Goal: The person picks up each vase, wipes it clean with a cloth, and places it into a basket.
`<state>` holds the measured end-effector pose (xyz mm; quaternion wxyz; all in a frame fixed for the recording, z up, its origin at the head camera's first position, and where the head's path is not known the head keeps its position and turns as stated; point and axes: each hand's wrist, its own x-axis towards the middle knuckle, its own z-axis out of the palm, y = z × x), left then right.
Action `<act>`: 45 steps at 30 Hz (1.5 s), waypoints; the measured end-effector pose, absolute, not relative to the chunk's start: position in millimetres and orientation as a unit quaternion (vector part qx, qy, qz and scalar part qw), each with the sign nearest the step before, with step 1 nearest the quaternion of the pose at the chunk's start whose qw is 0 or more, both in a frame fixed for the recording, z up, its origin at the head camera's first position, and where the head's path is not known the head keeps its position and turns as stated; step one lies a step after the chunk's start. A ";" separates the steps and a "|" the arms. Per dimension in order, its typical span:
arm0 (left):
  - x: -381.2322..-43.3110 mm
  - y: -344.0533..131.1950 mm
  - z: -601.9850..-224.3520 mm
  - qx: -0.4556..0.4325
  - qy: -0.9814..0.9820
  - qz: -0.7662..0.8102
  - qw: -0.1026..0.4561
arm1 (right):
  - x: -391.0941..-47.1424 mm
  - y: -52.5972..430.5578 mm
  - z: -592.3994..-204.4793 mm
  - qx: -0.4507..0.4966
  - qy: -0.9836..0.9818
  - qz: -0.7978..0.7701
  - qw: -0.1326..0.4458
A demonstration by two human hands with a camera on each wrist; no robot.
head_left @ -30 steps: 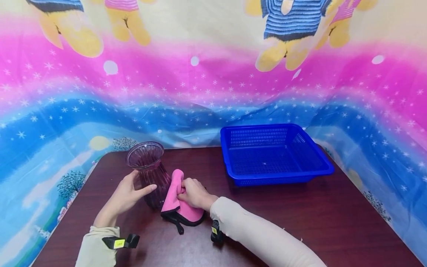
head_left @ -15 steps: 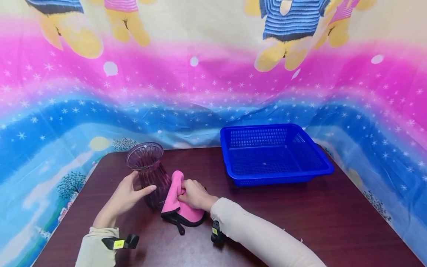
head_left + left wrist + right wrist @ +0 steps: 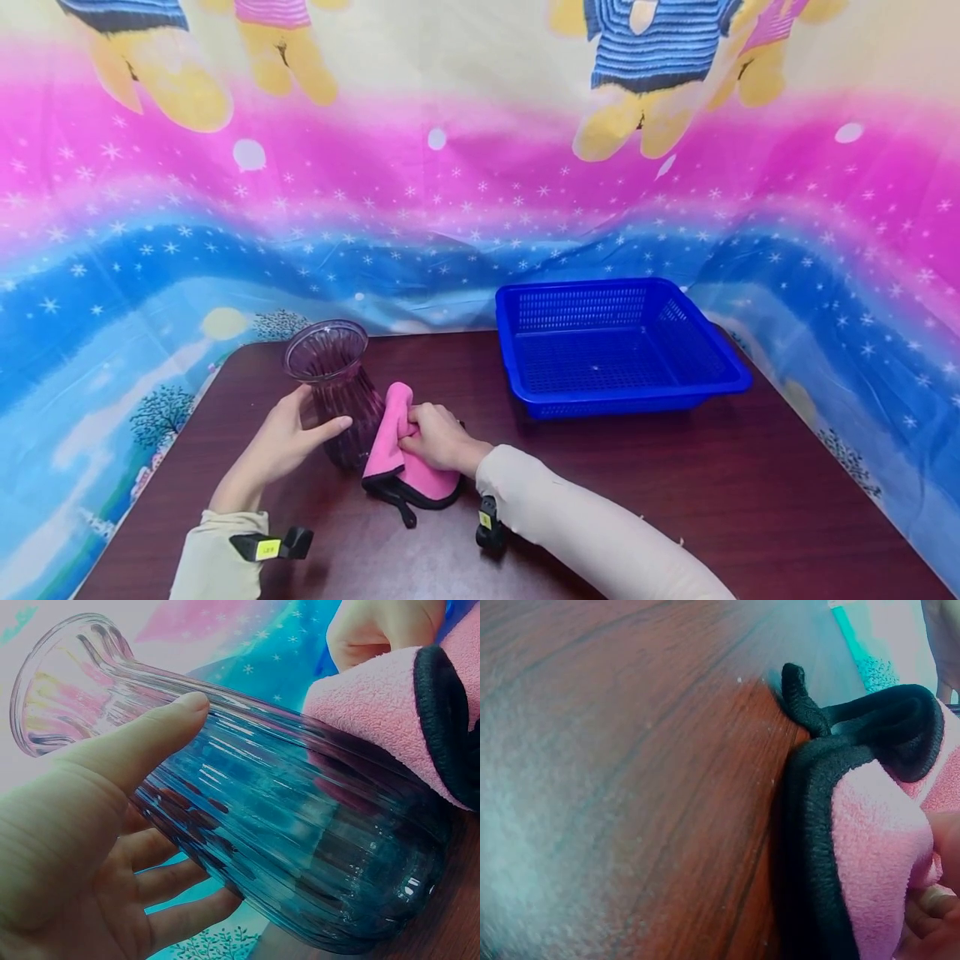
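A ribbed, purple-tinted glass vase [image 3: 348, 417] with a flared rim leans slightly to the left on the table. My left hand [image 3: 281, 442] holds it from the left side, thumb across the front and fingers round the back, as the left wrist view shows. Against the vase's lower right side lies a pink cloth [image 3: 386, 442] with black edging and a small black loop. Bunched in my right hand [image 3: 442, 437], the cloth is gripped between curled fingers and thumb. In the right wrist view the cloth [image 3: 877, 847] hides most of that hand.
A blue plastic basket [image 3: 517, 379] with perforated walls stands at the back right of the dark wooden table [image 3: 645, 492]. Behind the table hangs a colourful printed curtain [image 3: 450, 192]. Both wrists carry small black cameras.
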<state>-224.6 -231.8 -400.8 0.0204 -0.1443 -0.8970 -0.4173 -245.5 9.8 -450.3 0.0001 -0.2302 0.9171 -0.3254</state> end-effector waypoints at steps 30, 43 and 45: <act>-224.3 -231.1 -400.5 -0.148 -0.896 -0.418 0.019 | -243.2 5.9 -417.6 -0.254 0.880 -0.397 -0.063; -223.7 -232.5 -398.7 -0.135 -0.913 -0.386 0.006 | -241.9 1.9 -400.2 -0.250 0.868 -0.421 -0.083; -224.1 -232.3 -400.1 -0.144 -0.908 -0.394 0.014 | -241.3 1.1 -397.4 -0.248 0.867 -0.425 -0.086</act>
